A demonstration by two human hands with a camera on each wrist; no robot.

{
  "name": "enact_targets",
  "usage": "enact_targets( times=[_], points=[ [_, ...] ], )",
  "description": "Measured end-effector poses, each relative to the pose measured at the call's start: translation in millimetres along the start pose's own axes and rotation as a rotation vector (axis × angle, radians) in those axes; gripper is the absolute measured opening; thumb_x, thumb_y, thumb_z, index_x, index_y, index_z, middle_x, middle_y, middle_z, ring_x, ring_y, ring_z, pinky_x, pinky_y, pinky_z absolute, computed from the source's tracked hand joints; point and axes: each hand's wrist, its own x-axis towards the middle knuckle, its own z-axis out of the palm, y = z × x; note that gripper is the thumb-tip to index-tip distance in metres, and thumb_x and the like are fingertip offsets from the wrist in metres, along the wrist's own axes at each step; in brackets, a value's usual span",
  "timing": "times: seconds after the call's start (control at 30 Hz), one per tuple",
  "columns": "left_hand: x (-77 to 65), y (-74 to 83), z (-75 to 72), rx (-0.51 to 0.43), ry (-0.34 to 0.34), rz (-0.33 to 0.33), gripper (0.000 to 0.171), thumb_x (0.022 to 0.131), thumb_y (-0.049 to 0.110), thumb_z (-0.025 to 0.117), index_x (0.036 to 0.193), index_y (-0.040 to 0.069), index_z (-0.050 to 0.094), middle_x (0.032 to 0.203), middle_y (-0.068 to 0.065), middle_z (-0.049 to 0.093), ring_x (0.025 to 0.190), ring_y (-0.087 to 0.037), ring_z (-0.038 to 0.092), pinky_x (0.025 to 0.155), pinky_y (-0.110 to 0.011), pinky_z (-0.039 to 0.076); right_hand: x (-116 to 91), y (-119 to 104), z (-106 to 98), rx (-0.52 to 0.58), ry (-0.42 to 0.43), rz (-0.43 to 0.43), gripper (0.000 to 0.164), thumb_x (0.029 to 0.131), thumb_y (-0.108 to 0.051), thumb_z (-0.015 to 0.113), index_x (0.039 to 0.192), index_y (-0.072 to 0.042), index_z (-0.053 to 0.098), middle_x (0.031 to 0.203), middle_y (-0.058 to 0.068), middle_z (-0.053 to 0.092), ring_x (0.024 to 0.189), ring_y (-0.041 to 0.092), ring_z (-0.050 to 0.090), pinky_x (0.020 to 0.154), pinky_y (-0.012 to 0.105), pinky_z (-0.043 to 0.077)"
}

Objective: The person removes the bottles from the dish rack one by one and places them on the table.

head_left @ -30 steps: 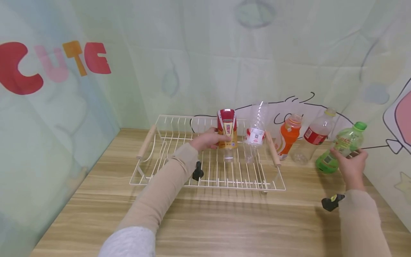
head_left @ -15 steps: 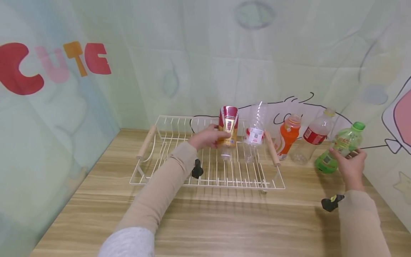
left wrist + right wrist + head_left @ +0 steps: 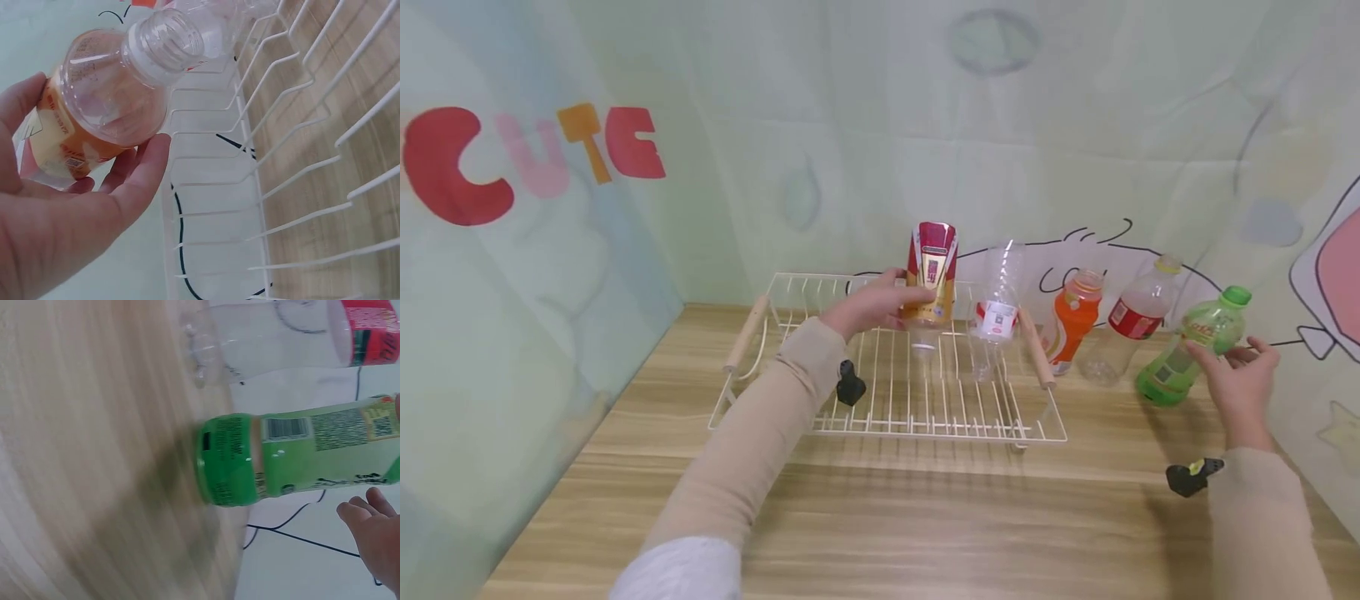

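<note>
My left hand (image 3: 876, 304) grips a plastic bottle (image 3: 931, 275) with a red and gold label, turned neck down above the white wire dish rack (image 3: 895, 433). In the left wrist view, the uncapped mouth of the bottle (image 3: 112, 100) points toward the rack's wires, and my thumb and fingers lie round its label. A green bottle (image 3: 1187, 354) with a green cap stands on the table at the right. Beside it my right hand (image 3: 1240, 387) has its thumb at the bottle's side. The right wrist view has the fingers (image 3: 372, 519) spread apart from the bottle.
A clear bottle (image 3: 997, 317) with a white and red label stands upside down in the rack's right part. Right of the rack's wooden handle (image 3: 1036, 348) stand an orange bottle (image 3: 1072, 325) and a clear red-labelled bottle (image 3: 1133, 321). A printed curtain (image 3: 865, 150) hangs behind.
My left hand has lifted the red and gold bottle up from the rack. The right hand has shifted a little to the right, its fingers loosening from the green bottle.
</note>
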Motion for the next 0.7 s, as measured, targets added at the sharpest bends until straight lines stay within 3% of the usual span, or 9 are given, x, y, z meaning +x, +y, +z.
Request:
enact_targets(
  times=[0.07, 0.23, 0.37, 0.43, 0.63, 0.7],
  points=[
    [-3.7, 3.9, -1.4, -0.011, -0.008, 0.004, 0.079, 0.091, 0.034, 0.066, 0.15, 0.013, 0.018, 0.133, -0.013, 0.052, 0.118, -0.032, 0.053, 0.098, -0.045, 0.047, -2.2, -6.1, -4.3, 0.025, 0.021, -0.006, 0.09, 0.086, -0.041, 0.069, 0.149, -0.024, 0.007, 0.148, -0.001, 0.03, 0.146, 0.018, 0.019, 0.117, 0.033, 0.021],
    [-9.7, 9.0, -4.9, -0.002, -0.006, 0.021, 0.08, 0.091, 0.034, 0.067, 0.151, 0.018, 0.016, 0.134, -0.012, 0.051, 0.12, -0.029, 0.053, 0.1, -0.049, 0.044, -10.2, -24.3, -13.7, 0.106, 0.082, -0.023, 0.086, 0.085, -0.036, 0.071, 0.148, -0.027, 0.012, 0.123, -0.023, 0.034, 0.143, 0.007, 0.021, 0.115, 0.025, 0.021],
    [-16.2, 10.9, -6.4, 0.037, -0.002, 0.066, 0.08, 0.091, 0.033, 0.067, 0.151, 0.02, 0.016, 0.136, -0.011, 0.05, 0.12, -0.028, 0.052, 0.099, -0.048, 0.044, -18.1, -40.5, -19.6, 0.235, 0.122, -0.077, 0.081, 0.086, -0.023, 0.071, 0.146, -0.029, 0.017, 0.113, -0.023, 0.034, 0.14, 0.001, 0.022, 0.113, 0.017, 0.02],
    [-19.5, 11.3, -7.2, 0.055, -0.01, 0.097, 0.08, 0.09, 0.033, 0.067, 0.151, 0.021, 0.017, 0.137, -0.012, 0.049, 0.12, -0.027, 0.053, 0.098, -0.048, 0.045, -23.7, -49.9, -22.2, 0.254, 0.117, -0.11, 0.08, 0.087, -0.02, 0.071, 0.146, -0.03, 0.018, 0.119, -0.022, 0.034, 0.14, 0.0, 0.021, 0.113, 0.014, 0.018],
    [-30.4, 14.3, -8.7, 0.149, -0.039, 0.179, 0.078, 0.089, 0.031, 0.069, 0.15, 0.021, 0.022, 0.127, -0.012, 0.051, 0.111, -0.028, 0.057, 0.091, -0.045, 0.05, -45.2, -78.5, -23.7, 0.101, 0.069, -0.256, 0.078, 0.091, -0.023, 0.065, 0.149, -0.029, 0.014, 0.134, -0.018, 0.032, 0.142, 0.0, 0.019, 0.113, 0.014, 0.017],
    [-34.7, 15.8, -8.1, 0.19, -0.056, 0.208, 0.076, 0.089, 0.031, 0.069, 0.15, 0.021, 0.025, 0.123, -0.012, 0.053, 0.106, -0.027, 0.059, 0.089, -0.043, 0.051, -52.4, -87.3, -22.0, 0.094, 0.049, -0.304, 0.077, 0.091, -0.021, 0.065, 0.149, -0.028, 0.015, 0.134, -0.017, 0.033, 0.142, 0.001, 0.021, 0.113, 0.015, 0.019]
  ],
)
